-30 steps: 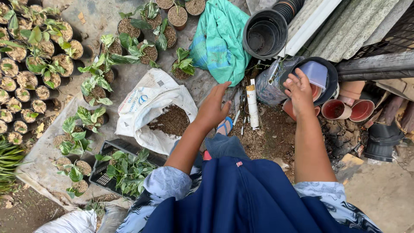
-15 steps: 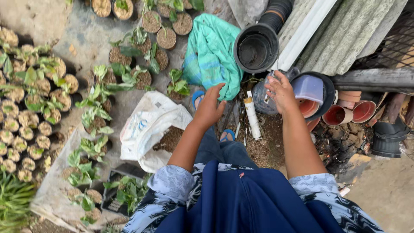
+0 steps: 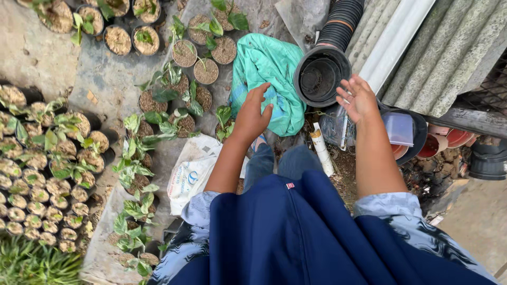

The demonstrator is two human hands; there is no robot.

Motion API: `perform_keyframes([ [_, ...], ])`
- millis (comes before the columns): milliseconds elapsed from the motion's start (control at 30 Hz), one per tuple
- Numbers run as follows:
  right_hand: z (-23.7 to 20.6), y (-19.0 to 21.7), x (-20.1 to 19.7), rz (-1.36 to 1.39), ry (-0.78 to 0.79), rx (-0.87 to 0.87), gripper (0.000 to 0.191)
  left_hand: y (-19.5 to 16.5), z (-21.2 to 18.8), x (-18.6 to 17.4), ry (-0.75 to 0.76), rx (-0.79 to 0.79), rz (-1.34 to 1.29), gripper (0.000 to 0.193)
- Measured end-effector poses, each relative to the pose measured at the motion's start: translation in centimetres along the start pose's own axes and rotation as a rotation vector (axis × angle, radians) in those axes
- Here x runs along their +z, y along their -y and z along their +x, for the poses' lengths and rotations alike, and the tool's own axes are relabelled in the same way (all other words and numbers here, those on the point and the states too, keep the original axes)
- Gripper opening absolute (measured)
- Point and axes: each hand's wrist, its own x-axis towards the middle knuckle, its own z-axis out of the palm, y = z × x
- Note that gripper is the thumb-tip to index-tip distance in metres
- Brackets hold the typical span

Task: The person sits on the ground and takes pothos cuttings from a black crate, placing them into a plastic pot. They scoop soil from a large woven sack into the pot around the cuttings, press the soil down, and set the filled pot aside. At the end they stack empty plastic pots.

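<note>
Hovering with spread, empty fingers: left hand (image 3: 252, 115) over teal cloth (image 3: 266, 71), right hand (image 3: 359, 97) beside black pot stack (image 3: 322, 79).

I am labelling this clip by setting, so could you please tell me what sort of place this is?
Most likely an outdoor plant nursery or potting area. Rows of small soil-filled pots with seedlings cover the ground, a stack of empty black plastic pots lies near the right hand, and terracotta pots sit by corrugated sheeting.

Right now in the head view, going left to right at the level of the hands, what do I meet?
Potted seedlings → white bag → left hand → teal cloth → black pot stack → right hand → terracotta pots.
</note>
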Motion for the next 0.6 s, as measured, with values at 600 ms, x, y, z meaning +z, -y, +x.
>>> perform_keyframes([
  [600,24.8,3.0,-0.2,0.28,-0.303,0.043,0.052,8.5,21.4,10.8,0.249,0.038,0.026,0.049],
])
